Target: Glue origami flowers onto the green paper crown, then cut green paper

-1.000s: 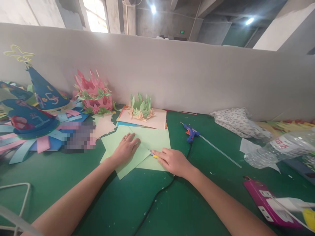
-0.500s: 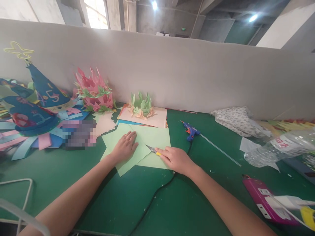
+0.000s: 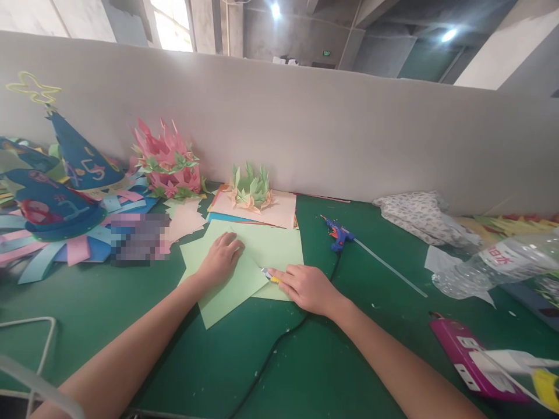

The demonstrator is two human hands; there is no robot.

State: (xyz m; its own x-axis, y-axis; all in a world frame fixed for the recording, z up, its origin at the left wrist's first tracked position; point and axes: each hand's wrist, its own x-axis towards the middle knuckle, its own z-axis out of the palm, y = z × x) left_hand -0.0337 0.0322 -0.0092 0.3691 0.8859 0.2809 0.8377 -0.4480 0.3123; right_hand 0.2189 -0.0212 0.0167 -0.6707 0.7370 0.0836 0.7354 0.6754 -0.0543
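My left hand (image 3: 222,254) lies flat on a folded sheet of light green paper (image 3: 227,297), its fingers stretched out toward the back. Under it more light green paper (image 3: 283,247) rests on the table. In my right hand (image 3: 308,288) is a utility knife (image 3: 269,276) with a yellow handle. Its blade points left, at the right-hand edge of the folded sheet; whether it is inside the fold I cannot tell. Behind the sheets, a small green and peach paper crown (image 3: 251,187) stands on a stack of coloured paper (image 3: 279,209).
A blue glue gun (image 3: 338,233) with a glue stick lies right of the paper, its black cord (image 3: 273,352) crossing the green table. Farther right are a plastic bottle (image 3: 502,259) and a magenta power strip (image 3: 476,361). Blue cone hats (image 3: 87,157) and pink crowns (image 3: 166,160) stand left.
The folded green sheet has turned slightly, its lower corner now nearer me. The knife has shifted a little down and shows less blade. My left hand stays on the paper.
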